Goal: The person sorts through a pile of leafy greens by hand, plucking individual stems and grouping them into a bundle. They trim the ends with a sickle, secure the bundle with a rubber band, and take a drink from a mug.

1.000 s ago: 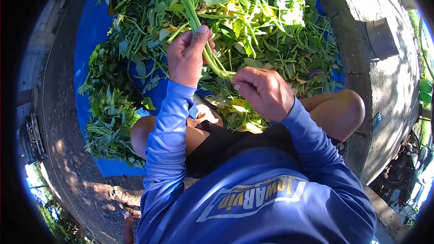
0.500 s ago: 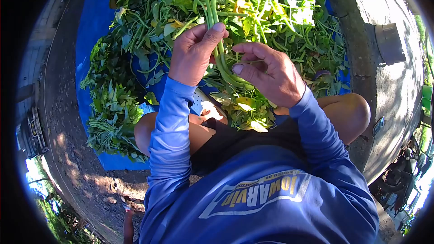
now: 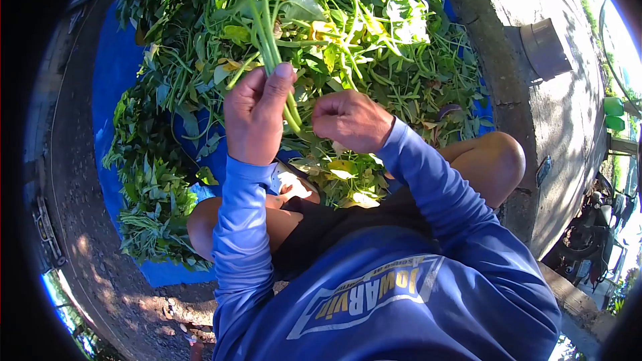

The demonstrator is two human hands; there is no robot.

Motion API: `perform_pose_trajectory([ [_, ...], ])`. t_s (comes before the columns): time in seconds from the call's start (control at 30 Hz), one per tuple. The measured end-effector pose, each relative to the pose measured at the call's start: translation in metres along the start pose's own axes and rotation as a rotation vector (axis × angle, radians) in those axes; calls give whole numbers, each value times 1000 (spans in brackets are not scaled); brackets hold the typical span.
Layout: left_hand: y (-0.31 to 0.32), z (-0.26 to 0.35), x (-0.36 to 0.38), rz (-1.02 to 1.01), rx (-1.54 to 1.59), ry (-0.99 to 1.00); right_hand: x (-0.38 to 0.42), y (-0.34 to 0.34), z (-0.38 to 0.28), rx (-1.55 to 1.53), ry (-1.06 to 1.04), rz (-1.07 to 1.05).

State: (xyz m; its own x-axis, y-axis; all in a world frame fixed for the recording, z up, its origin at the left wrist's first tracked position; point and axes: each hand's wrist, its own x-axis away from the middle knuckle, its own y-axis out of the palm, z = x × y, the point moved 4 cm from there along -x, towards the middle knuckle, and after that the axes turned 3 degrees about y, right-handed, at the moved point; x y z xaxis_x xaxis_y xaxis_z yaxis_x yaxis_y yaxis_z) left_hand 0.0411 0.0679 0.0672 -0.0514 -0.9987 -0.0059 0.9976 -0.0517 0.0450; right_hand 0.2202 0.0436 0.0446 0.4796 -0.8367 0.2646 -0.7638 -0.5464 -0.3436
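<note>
Long green stems [image 3: 265, 27] rise from my left hand [image 3: 257, 110], which is closed round them with the thumb pressed on top. Their lower ends stick out below the thumb, towards my right hand [image 3: 353, 120]. That hand is curled close beside the stem ends, its fingertips pressed together; whether something thin is between them is hidden. Behind both hands lies a large heap of leafy greens [image 3: 374, 33], some leaves yellow. A smaller pile of leaves and stems [image 3: 344, 174] lies below my right hand, between my legs.
A blue sheet [image 3: 110, 93] lies under the greens. Bundled leafy greens [image 3: 157, 207] rest at the left. A grey-brown pot [image 3: 545, 50] stands on the concrete [image 3: 505, 103] at the right. My bent knees flank the small pile.
Both hands have come lower and further left in view, as has the whole scene. My right hand's fingers have closed from a looser curl. Less stem now hangs below my left hand.
</note>
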Motion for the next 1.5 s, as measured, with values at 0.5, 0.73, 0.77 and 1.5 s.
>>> perform_pose_trajectory([
  [0.5, -23, 19, -9, 43, -66, -72, -143, -101, 152, 500, 272, 757],
  [0.73, -32, 23, -6, 47, -57, -70, -115, -128, 164, 327, 371, 392],
  [0.77, -32, 22, -7, 40, -64, -67, -108, -113, 155, 454, 368, 417],
  [1.5, -22, 12, -7, -3, 62, -135, 24, -93, 105, -1396, 86, 396],
])
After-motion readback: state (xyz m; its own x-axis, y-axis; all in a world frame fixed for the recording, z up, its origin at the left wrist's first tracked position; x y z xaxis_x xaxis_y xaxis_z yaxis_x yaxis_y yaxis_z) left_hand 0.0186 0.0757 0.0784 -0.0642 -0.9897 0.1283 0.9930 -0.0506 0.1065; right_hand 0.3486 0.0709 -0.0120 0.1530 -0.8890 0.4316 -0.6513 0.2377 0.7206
